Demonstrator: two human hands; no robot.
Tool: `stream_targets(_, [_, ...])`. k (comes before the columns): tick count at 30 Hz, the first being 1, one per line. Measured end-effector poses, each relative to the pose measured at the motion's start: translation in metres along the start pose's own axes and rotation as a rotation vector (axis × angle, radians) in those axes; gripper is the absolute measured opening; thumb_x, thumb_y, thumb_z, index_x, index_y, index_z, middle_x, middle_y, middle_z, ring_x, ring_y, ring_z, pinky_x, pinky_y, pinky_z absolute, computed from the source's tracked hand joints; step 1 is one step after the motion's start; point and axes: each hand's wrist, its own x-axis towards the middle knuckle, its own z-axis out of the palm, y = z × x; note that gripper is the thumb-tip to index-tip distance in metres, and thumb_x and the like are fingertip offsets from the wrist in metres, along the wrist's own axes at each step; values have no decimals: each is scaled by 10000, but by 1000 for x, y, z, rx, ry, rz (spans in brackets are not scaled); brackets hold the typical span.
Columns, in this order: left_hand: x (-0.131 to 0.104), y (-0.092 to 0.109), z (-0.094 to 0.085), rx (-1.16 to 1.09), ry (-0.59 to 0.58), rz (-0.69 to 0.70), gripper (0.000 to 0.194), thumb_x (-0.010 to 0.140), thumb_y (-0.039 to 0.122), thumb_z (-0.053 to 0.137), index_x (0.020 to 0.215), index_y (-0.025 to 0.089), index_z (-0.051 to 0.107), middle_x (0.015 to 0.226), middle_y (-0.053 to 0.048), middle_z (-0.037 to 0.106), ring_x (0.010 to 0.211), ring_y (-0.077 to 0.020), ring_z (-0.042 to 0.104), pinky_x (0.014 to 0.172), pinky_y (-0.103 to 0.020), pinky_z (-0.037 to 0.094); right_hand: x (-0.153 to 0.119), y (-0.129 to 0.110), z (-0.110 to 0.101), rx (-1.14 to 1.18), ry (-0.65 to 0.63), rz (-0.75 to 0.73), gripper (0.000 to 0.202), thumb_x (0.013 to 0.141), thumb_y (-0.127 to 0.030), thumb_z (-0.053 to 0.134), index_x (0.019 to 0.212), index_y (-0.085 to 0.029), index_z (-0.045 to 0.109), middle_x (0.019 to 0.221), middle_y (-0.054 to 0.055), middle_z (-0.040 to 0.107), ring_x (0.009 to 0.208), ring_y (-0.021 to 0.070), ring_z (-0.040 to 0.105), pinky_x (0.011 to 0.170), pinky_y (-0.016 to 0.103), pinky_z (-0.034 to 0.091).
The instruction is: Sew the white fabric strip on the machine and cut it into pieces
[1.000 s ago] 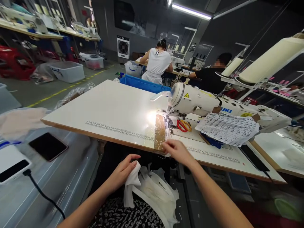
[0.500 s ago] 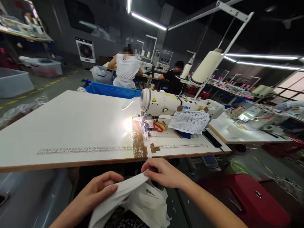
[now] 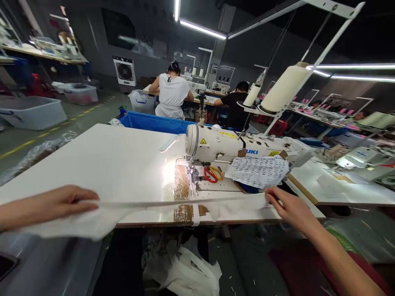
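A strip of thin white fabric (image 3: 108, 216) is stretched sideways over the front of the sewing table, blurred at its left end. My left hand (image 3: 69, 201) is closed on the left end, thumb and fingers pressed together. At the other end, my right hand (image 3: 286, 205) pinches the fabric near the table's front edge. Between the hands and beyond the strip stands a white sewing machine (image 3: 210, 142) with its lamp lit. Below the table edge, more white cloth (image 3: 188, 273) lies in a heap at my lap.
Scissors (image 3: 212, 174) with red and yellow handles lie by the machine. A handwritten paper (image 3: 257, 169) hangs on its front. Thread cones (image 3: 285, 87) stand behind. A blue bin (image 3: 151, 121) sits past the table (image 3: 123, 160). Two people (image 3: 171, 92) work farther off.
My hands have moved far apart, left hand leftward and right hand rightward, both higher. The white fabric has gone from bunched below the edge to stretched across the tabletop. The view has shifted.
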Motion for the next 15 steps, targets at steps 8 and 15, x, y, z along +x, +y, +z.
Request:
stream_targets(8, [19, -51, -25, 651, 748, 175, 571, 883, 550, 275, 1027, 196, 699, 934, -24, 726, 971, -241, 636, 1079, -445, 360, -14, 12, 60, -194, 426, -193, 228, 956, -217, 418, 1079, -166, 603, 972, 125, 722, 892, 275, 679, 836, 408, 505])
stream_targets(15, [-5, -107, 70, 748, 838, -9, 443, 939, 298, 252, 1223, 178, 570, 1322, -94, 596, 1235, -307, 530, 1103, -559, 322, -47, 2, 113, -140, 268, -247, 298, 928, -189, 336, 1128, -170, 557, 1092, 170, 675, 1050, 367, 621, 896, 578, 468])
